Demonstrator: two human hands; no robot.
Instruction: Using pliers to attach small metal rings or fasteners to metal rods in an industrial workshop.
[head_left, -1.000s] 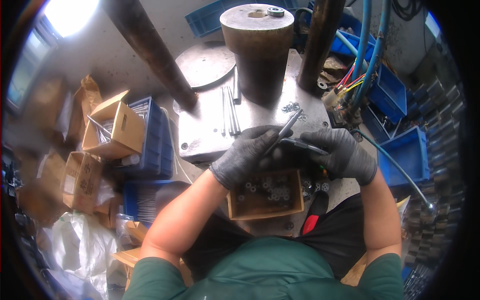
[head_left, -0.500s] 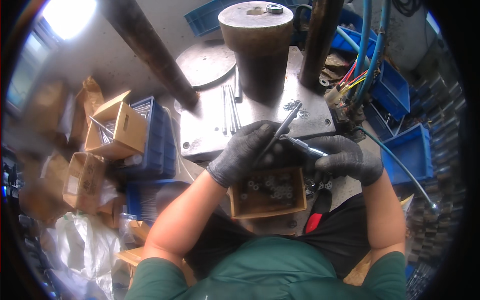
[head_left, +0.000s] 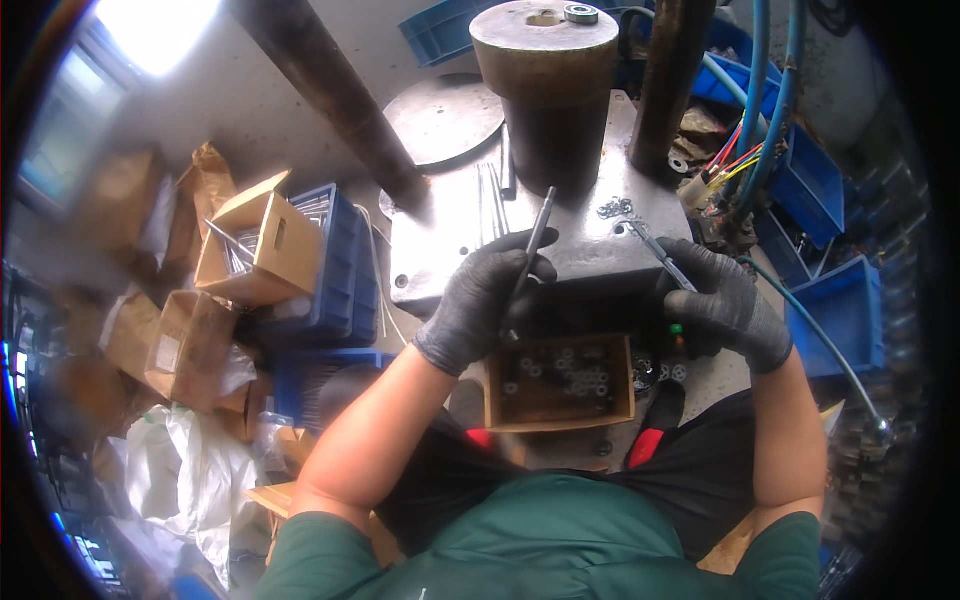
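At near edge of metal tabletop [head_left: 585, 250], both hands gloved and gripping. Left hand [head_left: 485, 295] closed round slim metal rod [head_left: 542, 213], rod tilted, upper tip pointing toward far edge. Right hand [head_left: 730, 300] clasping narrow metal tool [head_left: 655, 246], tip close by small rings [head_left: 614, 208] toward tabletop's right edge; whether touching, can't tell from where I stand. Loose rods [head_left: 492, 200] on left half, left of thick steel cylinder [head_left: 555, 140]. Bearing [head_left: 581, 13] atop cylinder. Below near edge, open box [head_left: 560, 428] holding washers [head_left: 588, 383].
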